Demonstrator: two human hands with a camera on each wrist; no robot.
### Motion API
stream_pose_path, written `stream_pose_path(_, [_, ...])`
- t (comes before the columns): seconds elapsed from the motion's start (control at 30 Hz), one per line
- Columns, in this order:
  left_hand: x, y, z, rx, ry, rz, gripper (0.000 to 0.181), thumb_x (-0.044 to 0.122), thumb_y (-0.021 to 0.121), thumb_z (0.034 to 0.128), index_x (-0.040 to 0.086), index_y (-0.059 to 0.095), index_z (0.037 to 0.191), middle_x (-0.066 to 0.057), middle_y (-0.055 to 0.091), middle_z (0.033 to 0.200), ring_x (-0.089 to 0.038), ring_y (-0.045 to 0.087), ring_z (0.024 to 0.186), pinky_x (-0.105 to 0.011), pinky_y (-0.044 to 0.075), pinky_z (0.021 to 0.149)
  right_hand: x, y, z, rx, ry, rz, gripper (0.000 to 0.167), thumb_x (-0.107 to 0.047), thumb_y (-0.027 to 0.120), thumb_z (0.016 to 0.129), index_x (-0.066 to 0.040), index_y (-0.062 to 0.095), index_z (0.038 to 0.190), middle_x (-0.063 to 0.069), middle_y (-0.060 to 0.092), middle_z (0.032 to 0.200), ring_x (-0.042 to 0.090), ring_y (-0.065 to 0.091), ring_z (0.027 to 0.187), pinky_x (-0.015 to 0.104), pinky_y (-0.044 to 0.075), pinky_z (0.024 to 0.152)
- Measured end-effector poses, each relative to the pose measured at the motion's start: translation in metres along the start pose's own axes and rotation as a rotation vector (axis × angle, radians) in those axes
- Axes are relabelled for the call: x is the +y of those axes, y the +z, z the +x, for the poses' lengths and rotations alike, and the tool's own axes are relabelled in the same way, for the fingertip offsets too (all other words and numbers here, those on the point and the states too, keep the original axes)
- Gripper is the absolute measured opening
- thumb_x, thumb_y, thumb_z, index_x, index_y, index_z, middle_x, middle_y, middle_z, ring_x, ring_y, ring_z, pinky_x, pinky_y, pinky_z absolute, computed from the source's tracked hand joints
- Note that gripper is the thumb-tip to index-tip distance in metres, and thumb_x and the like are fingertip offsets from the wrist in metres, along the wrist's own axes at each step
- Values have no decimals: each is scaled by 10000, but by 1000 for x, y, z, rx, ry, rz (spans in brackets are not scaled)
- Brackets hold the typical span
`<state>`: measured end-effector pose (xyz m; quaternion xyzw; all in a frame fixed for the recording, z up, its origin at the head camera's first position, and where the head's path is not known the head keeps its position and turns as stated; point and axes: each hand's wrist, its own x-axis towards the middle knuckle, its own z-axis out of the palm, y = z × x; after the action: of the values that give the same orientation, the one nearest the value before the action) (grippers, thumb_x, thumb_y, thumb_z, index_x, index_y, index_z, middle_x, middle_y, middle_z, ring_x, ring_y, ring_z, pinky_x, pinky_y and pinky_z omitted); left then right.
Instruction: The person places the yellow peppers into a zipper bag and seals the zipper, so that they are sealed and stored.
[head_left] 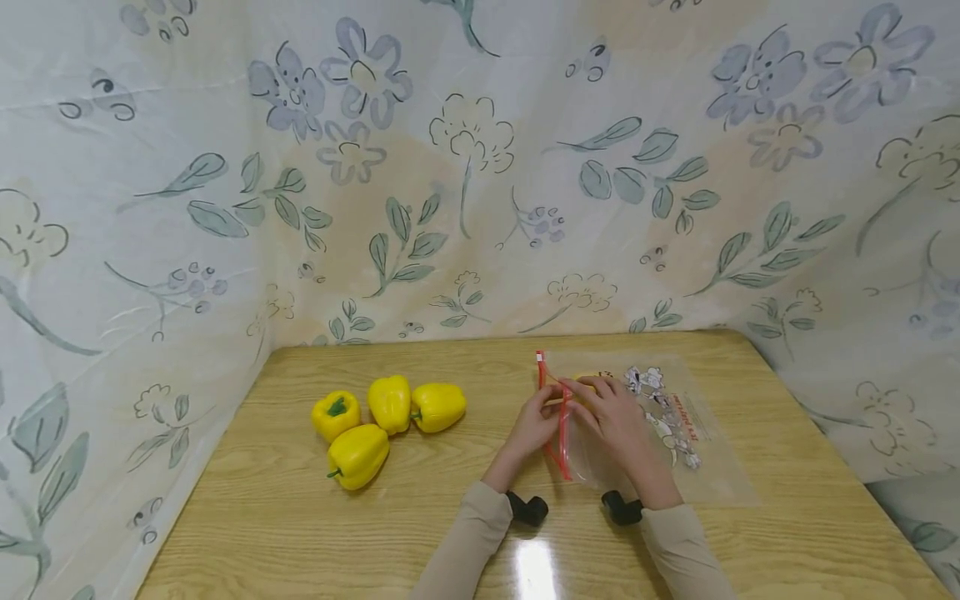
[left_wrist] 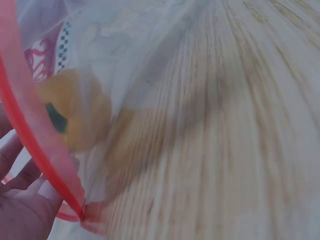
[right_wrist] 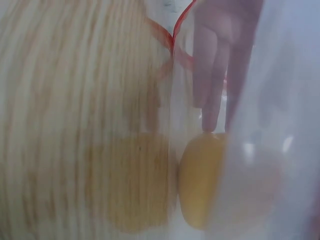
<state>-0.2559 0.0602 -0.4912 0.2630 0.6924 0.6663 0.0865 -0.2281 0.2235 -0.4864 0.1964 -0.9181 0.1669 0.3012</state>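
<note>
A clear zip bag (head_left: 720,467) with a red zip edge (head_left: 564,458) and printed cartoon figures lies flat on the right of the table. Inside it, near the mouth, is a yellow bell pepper (left_wrist: 75,110), also visible through the plastic as a pepper (right_wrist: 200,180) in the right wrist view. My left hand (head_left: 536,423) reaches into the bag's mouth, its straight fingers (right_wrist: 212,95) meeting the pepper's near side. Above the bag, my right hand (head_left: 615,417) holds the upper layer by the red edge; its fingertips are partly hidden.
Several yellow bell peppers (head_left: 358,457) sit together on the left half of the wooden table (head_left: 315,542). Black camera mounts (head_left: 531,510) are on both wrists. A floral cloth (head_left: 480,250) hangs behind the table and along its sides.
</note>
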Motion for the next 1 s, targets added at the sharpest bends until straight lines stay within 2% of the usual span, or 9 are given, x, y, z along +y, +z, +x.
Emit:
stream_pose_path(0.27, [1,-7,-6,-29,-30,-11,338,2,511,924,-115,471,1239,-286,517,1227,-388,543,1122,-321,494,908,-2,1,1,-13,-1,-8,438,-318,635,856,-301,550,1285,71,580,1132,315,496,1089,538,443,809])
stream_pose_path(0.43, [9,-10,-11,-54,-51,41,305,19,512,927,-85,514,1213,-254,554,1194,-333,588,1060,-279,517,846,-3,3,-1,-26,10,-8,426,-338,637,849,-307,565,1268,70,556,1132,311,474,1109,553,416,817])
stream_pose_path(0.63, [15,-13,-15,-114,0,99,241,-14,473,932,-81,553,1149,-228,596,1145,-218,575,1033,-227,490,845,-2,5,-3,-63,19,20,423,-355,645,838,-298,573,1251,88,520,1191,351,413,1188,593,344,907])
stream_pose_path(0.83, [11,-18,-17,-183,-5,37,266,-43,440,935,-101,526,1180,-277,592,1129,-93,566,939,-214,480,832,1,9,-6,-115,1,42,452,-407,618,855,-281,547,1283,107,477,1324,394,317,1299,651,255,998])
stream_pose_path(1.0, [-5,-20,-15,-203,-46,-48,292,-38,389,952,-99,490,1219,-283,573,1169,-25,558,917,-169,462,814,2,12,-7,-160,-7,60,567,-508,613,825,-298,490,1336,90,421,1395,374,240,1351,622,163,1060])
